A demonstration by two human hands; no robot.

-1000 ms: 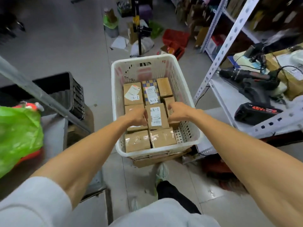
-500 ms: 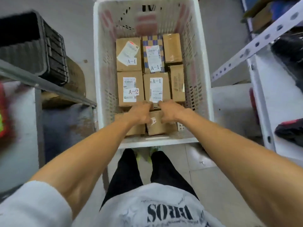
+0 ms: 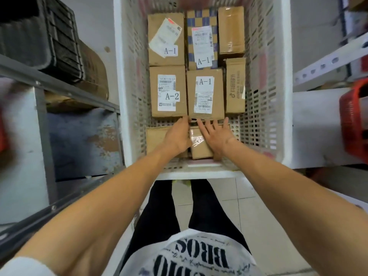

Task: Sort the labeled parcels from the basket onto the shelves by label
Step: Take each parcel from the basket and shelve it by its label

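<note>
**Both hands in basket, near row of boxes**

The white basket [image 3: 199, 174] stands on the floor between two racks, and the person leans over its near rim. It holds eight boxes in three rows.

- Far row: a brown box labelled A-1 [image 3: 166, 38], a chequered box labelled A-1 [image 3: 202, 36], and a plain taped box [image 3: 231, 29].
- Middle row: the A-2 box [image 3: 168, 90], touching another A-1 box [image 3: 206, 94] on its right. A narrow printed box [image 3: 235, 85] stands just beside that one.
- Near row: two brown boxes with no label showing, the left one [image 3: 155, 138] and the right one [image 3: 200, 148], which has clear tape on top.

The left hand [image 3: 177, 136] rests on the near left box, back upward. Its fingers reach the seam between the A-2 and middle A-1 boxes. They fold out of sight, so I cannot tell whether they grasp anything.

The right hand [image 3: 217, 136] lies flat over the near right box with its fingers straight and spread, grasping nothing. Its fingertips are at the near edge of the middle A-1 box.

Surroundings: a grey metal rack [image 3: 59, 84] with a black crate [image 3: 39, 32] is on the left. A white shelf [image 3: 318, 126] and a red basket [image 3: 356, 120] are on the right.
</note>
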